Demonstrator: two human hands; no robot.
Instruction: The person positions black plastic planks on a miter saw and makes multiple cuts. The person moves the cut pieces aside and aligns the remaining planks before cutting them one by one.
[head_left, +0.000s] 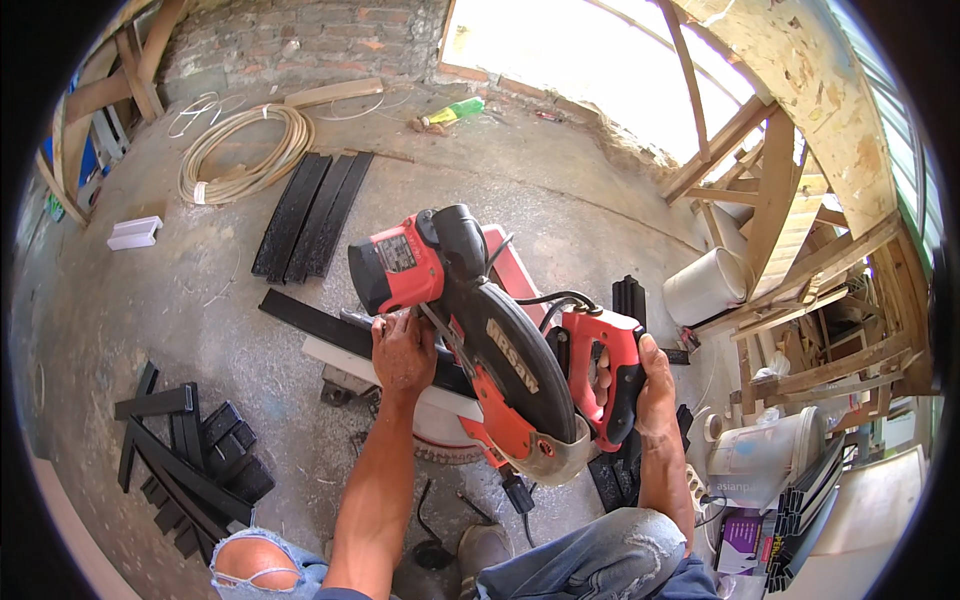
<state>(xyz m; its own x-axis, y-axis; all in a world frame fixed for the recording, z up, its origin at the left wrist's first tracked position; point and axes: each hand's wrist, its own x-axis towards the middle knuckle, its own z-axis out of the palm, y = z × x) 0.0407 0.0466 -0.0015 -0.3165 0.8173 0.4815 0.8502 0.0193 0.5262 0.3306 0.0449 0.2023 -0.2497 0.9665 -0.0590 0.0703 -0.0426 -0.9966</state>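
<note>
A red and black miter saw (500, 335) stands on the floor in front of me, its round guard running down the middle. My right hand (652, 385) is wrapped round the saw's red D-shaped handle (606, 375), fingers through its opening. At the saw's left side, my left hand (403, 355) grips a long black bar (315, 327) that lies across the saw's base, with a pale strip (340, 358) along its near side. The bar's far left end sticks out past the base. Guard and motor housing hide the blade and the bar's right part.
Black bars (308, 215) lie beyond the saw, near a coiled hose (250, 155). Shorter black offcuts (190, 450) are piled at left. On the right stand a white bucket (708, 285), stacked lumber (780, 200) and a tub (765, 455). A power cord (522, 500) hangs near my feet.
</note>
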